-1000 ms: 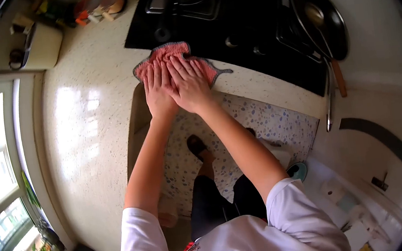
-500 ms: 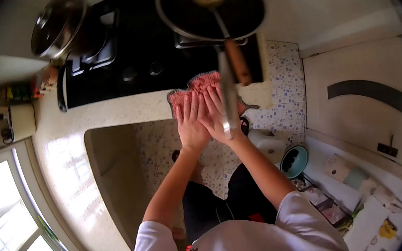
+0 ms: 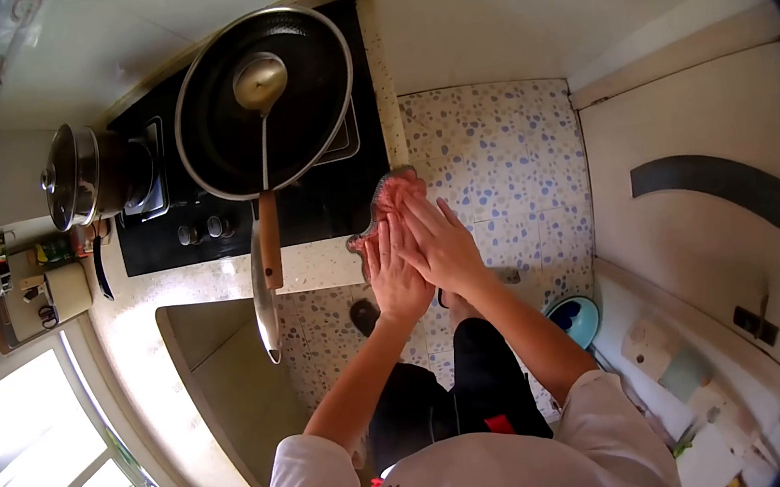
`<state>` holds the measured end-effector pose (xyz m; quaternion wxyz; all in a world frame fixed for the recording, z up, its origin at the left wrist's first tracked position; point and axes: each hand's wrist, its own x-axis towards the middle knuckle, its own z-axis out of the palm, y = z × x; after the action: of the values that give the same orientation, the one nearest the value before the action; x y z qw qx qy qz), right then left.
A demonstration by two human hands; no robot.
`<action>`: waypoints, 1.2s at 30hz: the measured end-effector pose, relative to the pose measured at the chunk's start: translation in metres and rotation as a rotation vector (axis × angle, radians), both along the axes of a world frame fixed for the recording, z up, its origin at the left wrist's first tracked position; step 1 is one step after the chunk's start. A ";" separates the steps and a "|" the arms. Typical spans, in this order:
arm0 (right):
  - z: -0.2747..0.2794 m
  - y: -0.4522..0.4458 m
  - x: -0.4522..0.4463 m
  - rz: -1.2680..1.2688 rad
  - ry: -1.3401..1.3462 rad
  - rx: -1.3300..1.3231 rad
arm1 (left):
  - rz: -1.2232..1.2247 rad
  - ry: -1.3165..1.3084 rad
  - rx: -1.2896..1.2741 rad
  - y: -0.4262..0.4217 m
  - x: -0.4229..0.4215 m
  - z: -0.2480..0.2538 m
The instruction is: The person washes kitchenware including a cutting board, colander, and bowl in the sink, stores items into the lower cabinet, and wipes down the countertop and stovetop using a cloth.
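Note:
A reddish-pink cloth (image 3: 399,187) with a grey edging lies crumpled at the right front corner of the counter, beside the black stove (image 3: 158,259). My left hand (image 3: 399,279) presses on it with the fingers stretched out. Close beside it, my right hand (image 3: 446,244) is also laid on the cloth, fingers extended and slightly apart. Parts of the cloth are hidden under both hands. To the left, a frying pan (image 3: 200,121) stands on the stove with its metal handle (image 3: 267,322) jutting over the counter edge. A ladle (image 3: 260,82) with a wooden handle rests in the pan.
A lidded pot (image 3: 76,185) stands at the stove's left. Knobs (image 3: 219,226) line the front of the stove. A cutting board (image 3: 67,288) and scissors are by the window. Patterned floor (image 3: 523,178) lies right of the counter, with a blue basin (image 3: 577,320) near the wall.
My view has turned and shifted. Both hands and the cloth have moved right along the counter edge to its corner, away from the pan handle. The hands remain on the cloth.

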<state>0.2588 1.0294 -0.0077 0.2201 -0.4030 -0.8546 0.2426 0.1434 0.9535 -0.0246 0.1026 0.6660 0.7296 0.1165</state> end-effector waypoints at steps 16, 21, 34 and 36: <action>-0.014 0.071 -0.036 -0.101 -0.085 0.159 | 0.146 0.005 0.077 0.071 -0.019 0.019; -0.007 0.047 -0.055 -0.078 -0.047 0.189 | 0.150 0.060 0.046 0.048 -0.050 0.017; -0.011 -0.017 -0.215 0.106 0.175 0.027 | 0.307 0.122 0.135 -0.033 -0.205 0.008; -0.014 -0.020 -0.244 0.081 0.023 0.176 | 0.312 0.089 0.183 -0.045 -0.220 0.011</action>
<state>0.0149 1.0092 -0.0219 0.2545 -0.3443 -0.8856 0.1801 -0.0761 0.9084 -0.0137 -0.0101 0.5557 0.8143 0.1672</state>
